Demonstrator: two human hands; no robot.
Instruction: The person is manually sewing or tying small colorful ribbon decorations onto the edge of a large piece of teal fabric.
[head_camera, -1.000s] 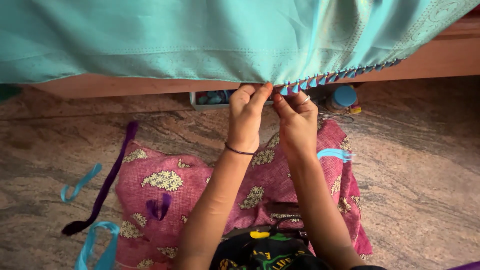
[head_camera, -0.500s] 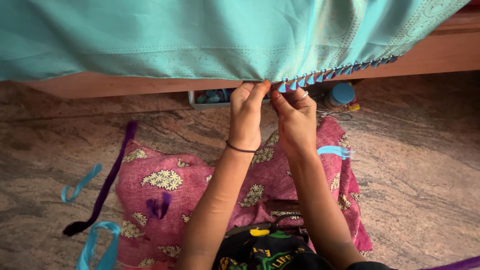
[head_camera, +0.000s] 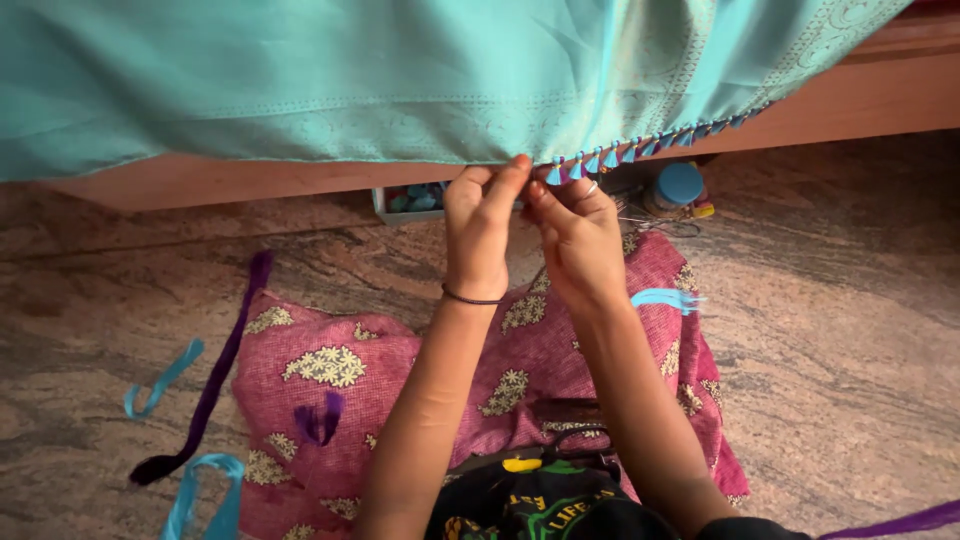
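- Teal cloth (head_camera: 300, 80) hangs across the whole top of the frame, draped over a wooden ledge (head_camera: 880, 95); its lower hem runs from the left edge to upper right.
- Row of small teal-and-purple tassels (head_camera: 640, 150) lines the hem, from centre top rising toward the upper right.
- Left hand (head_camera: 478, 235) is at centre top, palm away from the camera, fingers bunched, thumb and forefinger pinched on the hem right where the tassel row starts.
- Thin dark band sits on the left wrist (head_camera: 470, 297).
- Right hand (head_camera: 572, 238) is just beside the left, touching it at the fingertips, also pinched at the hem; what thread it holds is too small to tell. Ring visible on one finger.
- Both forearms come up from the bottom centre.
- Pink patterned cloth (head_camera: 330, 370) with pale flower motifs is spread on the stone floor (head_camera: 850, 330), under the arms, lower centre.
- Short purple thread tuft (head_camera: 320, 418) lies on the pink cloth, lower left of centre.
- Long purple thread bundle (head_camera: 215, 375) runs diagonally on the floor at left, touching the pink cloth's edge.
- Teal thread strands: one at far left (head_camera: 160, 375), one looped at bottom left (head_camera: 205, 495), one at the right edge of the pink cloth (head_camera: 665, 297).
- Small box of spools (head_camera: 410, 198) under the ledge, left of the hands.
- Blue-capped jar (head_camera: 675, 188) under the ledge, right of the hands.
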